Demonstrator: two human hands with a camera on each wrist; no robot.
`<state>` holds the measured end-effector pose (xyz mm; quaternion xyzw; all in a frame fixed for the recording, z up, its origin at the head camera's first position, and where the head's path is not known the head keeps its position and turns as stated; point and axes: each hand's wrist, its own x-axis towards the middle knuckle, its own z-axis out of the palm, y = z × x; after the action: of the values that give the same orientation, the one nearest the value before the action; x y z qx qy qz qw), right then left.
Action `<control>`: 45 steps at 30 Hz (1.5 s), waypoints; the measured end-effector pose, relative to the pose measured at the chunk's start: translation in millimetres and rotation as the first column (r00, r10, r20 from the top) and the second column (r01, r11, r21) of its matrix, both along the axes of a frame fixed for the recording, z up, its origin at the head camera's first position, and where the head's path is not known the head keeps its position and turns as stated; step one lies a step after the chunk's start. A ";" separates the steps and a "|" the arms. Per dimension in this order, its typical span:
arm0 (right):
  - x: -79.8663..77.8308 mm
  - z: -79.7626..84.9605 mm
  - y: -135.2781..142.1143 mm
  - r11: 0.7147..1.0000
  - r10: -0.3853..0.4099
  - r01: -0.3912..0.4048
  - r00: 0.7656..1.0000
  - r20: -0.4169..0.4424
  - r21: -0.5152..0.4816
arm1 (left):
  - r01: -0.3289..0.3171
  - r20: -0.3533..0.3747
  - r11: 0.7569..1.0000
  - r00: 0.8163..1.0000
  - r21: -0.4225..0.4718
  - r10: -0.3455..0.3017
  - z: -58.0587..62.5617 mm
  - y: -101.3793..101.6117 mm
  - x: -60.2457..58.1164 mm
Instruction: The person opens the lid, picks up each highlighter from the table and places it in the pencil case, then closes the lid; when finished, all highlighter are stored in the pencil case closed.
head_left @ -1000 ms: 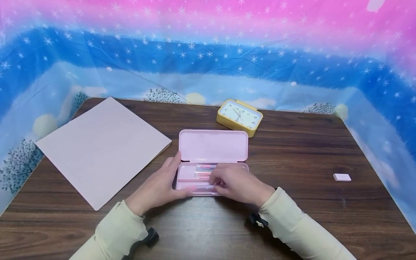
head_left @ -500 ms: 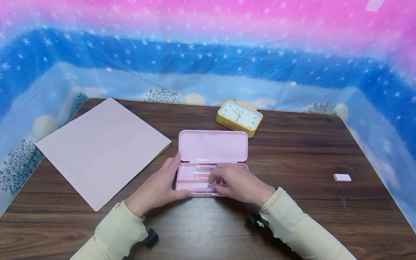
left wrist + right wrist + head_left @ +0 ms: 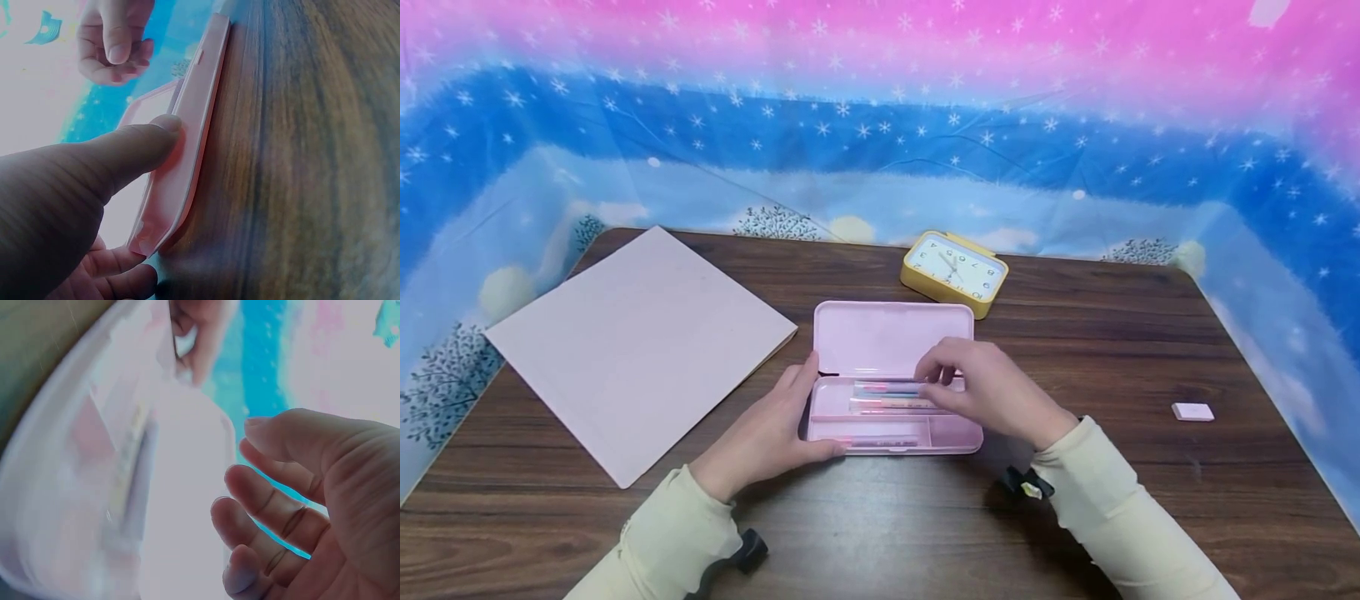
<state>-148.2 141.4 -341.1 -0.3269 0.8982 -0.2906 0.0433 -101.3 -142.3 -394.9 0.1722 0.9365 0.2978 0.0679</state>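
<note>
A pink pencil case [image 3: 880,337] lies open in the middle of the table, its lid tipped back. Several pens [image 3: 887,406] fill its rear compartment, and one more pen [image 3: 880,442] lies in the front compartment. The small front right compartment holds nothing visible. My left hand [image 3: 767,429] grips the case's left end, thumb on the front wall and fingers at the corner, as the left wrist view shows. Above the right part of the case is my right hand [image 3: 988,383], its fingers loosely bent; in the right wrist view nothing is between thumb and fingertips.
A yellow alarm clock [image 3: 955,271] stands just behind the case lid. To the left lies a large pale square board [image 3: 640,354]. A small white eraser [image 3: 1192,412] is on the right of the wooden table [image 3: 1097,350]. A snowflake-patterned cloth [image 3: 865,125] hangs behind.
My right hand has lifted out of the case's front compartment and moved back and to the right, leaving a pen lying there. My left hand keeps its place on the case.
</note>
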 end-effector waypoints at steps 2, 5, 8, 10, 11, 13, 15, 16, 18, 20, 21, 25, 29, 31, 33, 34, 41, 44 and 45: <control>-5.6 3.8 8.3 0.998 -0.052 0.053 0.999 0.010 -0.023 | 0.000 -0.002 1.000 1.000 -0.001 0.000 -0.4 0.0 0.0; -15.2 9.0 21.2 0.989 -0.140 0.142 0.989 0.045 -0.045 | -0.004 0.007 1.000 1.000 -0.006 0.004 -0.5 0.0 -0.1; -26.4 12.6 33.9 0.974 -0.214 0.219 0.974 0.075 -0.059 | -0.006 0.014 1.000 1.000 -0.009 0.006 -0.8 -0.2 -0.3; -33.9 14.4 40.5 0.965 -0.248 0.254 0.965 0.091 -0.063 | -0.007 0.017 1.000 1.000 -0.008 0.007 -1.2 0.1 -0.6; -37.9 14.5 43.2 0.962 -0.259 0.265 0.961 0.093 -0.064 | -0.006 0.015 1.000 1.000 -0.007 0.007 -1.4 -0.1 -0.7; -45.6 14.6 46.8 0.956 -0.279 0.286 0.955 0.106 -0.064 | -0.007 0.015 1.000 1.000 -0.005 0.007 -1.8 -0.3 -0.5; -53.1 13.2 49.0 0.952 -0.293 0.301 0.949 0.115 -0.062 | -0.006 0.012 1.000 1.000 -0.004 0.006 -2.0 -0.3 -0.3; -56.8 12.1 49.9 0.950 -0.298 0.306 0.947 0.118 -0.061 | -0.005 0.010 1.000 1.000 -0.004 0.005 -1.9 -0.3 -0.1; -63.6 9.6 51.1 0.948 -0.307 0.315 0.945 0.115 -0.056 | -0.003 0.006 1.000 1.000 -0.003 0.003 -1.9 -0.2 0.2; -69.9 5.9 52.3 0.946 -0.314 0.321 0.943 0.108 -0.051 | -0.002 0.004 1.000 1.000 -0.001 0.002 -1.5 0.2 0.4; -72.8 4.1 52.5 0.945 -0.316 0.322 0.943 0.103 -0.048 | -0.001 0.004 1.000 1.000 -0.001 0.001 -1.2 0.2 0.4; -82.0 -4.4 51.5 0.943 -0.323 0.329 0.941 0.105 -0.042 | -0.002 0.008 1.000 1.000 -0.008 0.002 -0.6 0.4 0.5; -87.3 -10.7 47.1 0.944 -0.322 0.328 0.939 0.124 -0.034 | -0.002 0.004 1.000 1.000 -0.016 0.002 0.0 0.4 0.6; -88.6 -12.7 44.7 0.945 -0.319 0.324 0.939 0.126 -0.028 | -0.002 0.001 1.000 1.000 -0.012 0.002 0.1 0.4 0.5; -89.3 -14.1 42.4 0.948 -0.312 0.318 0.942 0.123 -0.025 | -0.002 -0.002 1.000 1.000 -0.008 0.002 0.2 0.4 0.4; -89.2 -14.4 41.3 0.949 -0.309 0.314 0.943 0.121 -0.024 | -0.002 0.000 1.000 1.000 -0.007 0.002 0.2 0.5 0.4; -86.4 -14.4 37.6 0.948 -0.312 0.317 0.942 0.125 -0.022 | -0.008 0.015 1.000 1.000 -0.017 0.008 0.8 0.9 0.2; -84.8 -14.2 37.6 0.947 -0.314 0.319 0.942 0.117 -0.026 | -0.009 0.012 1.000 1.000 -0.021 0.010 0.9 1.2 0.8; -84.1 -13.8 37.7 0.947 -0.314 0.319 0.942 0.114 -0.027 | -0.009 0.009 1.000 1.000 -0.020 0.009 0.7 1.4 0.9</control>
<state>-232.3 179.1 -354.9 -0.1630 0.9287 -0.3311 0.0372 -100.5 -140.9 -394.2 0.1658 0.9399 0.2894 0.0724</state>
